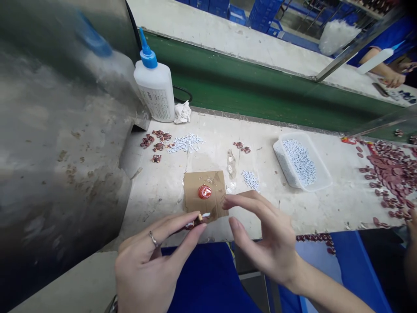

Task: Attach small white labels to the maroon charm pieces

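Observation:
Between thumb and fingers, my left hand (153,256) pinches a small brown figurine (196,221) with a tan and a whitish part showing. My fingers hide much of it. To its right, my right hand (267,230) hovers with thumb and forefinger apart and nothing visible between them. Beyond both hands lies a piece of brown cardboard (192,187), bearing a red bottle cap (204,192) with a white mark. A small pile of white and blue pieces (250,179) lies just past my right fingertips.
A white glue bottle (156,91) with a blue nozzle stands at back left, beside crumpled tissue (182,112). Brown figurines (159,139) lie near more white pieces (189,142). A plastic tub (321,178) holds many such pieces. Brown parts (391,174) cover the right; a metal panel (65,152) bounds the left.

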Available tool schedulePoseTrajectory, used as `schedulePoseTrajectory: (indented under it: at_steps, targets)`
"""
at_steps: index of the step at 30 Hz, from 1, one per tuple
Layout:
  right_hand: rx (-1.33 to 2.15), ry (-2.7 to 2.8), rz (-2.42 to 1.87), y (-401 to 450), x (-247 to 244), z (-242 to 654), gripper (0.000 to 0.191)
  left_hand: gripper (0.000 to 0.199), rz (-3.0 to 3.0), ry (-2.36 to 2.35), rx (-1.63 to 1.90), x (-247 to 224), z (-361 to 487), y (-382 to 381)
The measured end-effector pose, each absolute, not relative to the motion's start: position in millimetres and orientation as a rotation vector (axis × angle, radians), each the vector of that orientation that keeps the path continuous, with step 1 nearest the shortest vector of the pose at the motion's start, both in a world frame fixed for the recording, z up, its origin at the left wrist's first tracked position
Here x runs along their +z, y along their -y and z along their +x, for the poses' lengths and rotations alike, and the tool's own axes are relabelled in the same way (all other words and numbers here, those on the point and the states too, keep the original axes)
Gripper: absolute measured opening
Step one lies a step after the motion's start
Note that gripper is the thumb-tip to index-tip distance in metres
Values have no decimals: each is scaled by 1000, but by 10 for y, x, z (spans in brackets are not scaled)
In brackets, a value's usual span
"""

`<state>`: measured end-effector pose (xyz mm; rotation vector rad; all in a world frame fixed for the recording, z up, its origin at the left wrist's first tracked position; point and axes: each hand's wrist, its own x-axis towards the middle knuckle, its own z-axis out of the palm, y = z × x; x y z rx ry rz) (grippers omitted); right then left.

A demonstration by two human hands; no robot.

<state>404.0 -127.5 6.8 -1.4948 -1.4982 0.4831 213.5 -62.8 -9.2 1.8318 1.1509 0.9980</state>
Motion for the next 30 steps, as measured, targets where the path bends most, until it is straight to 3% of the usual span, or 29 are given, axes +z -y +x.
schedulePoseTrajectory:
  at_steps: [11, 17, 21, 25, 30]
  targets:
    - [758, 1332, -1527, 1267, 17, 4067, 10, 23, 1851, -1061, 1046, -63, 2090, 660]
    - [1378, 1153, -1443, 1209, 239, 4116, 11, 20, 1879, -959, 1063, -24, 2131, 671]
    - [1368, 1124, -1388, 1172, 338, 4104, 12, 14, 2010, -824, 1038, -5, 2068, 639]
    - [1333, 1169, -1360, 1168, 354, 4083, 7, 26, 2103, -679, 891, -20, 1941, 609]
    - [1350, 1193, -1352, 1171, 379, 4085, 10, 34, 2099, -733, 976, -36, 1943, 619]
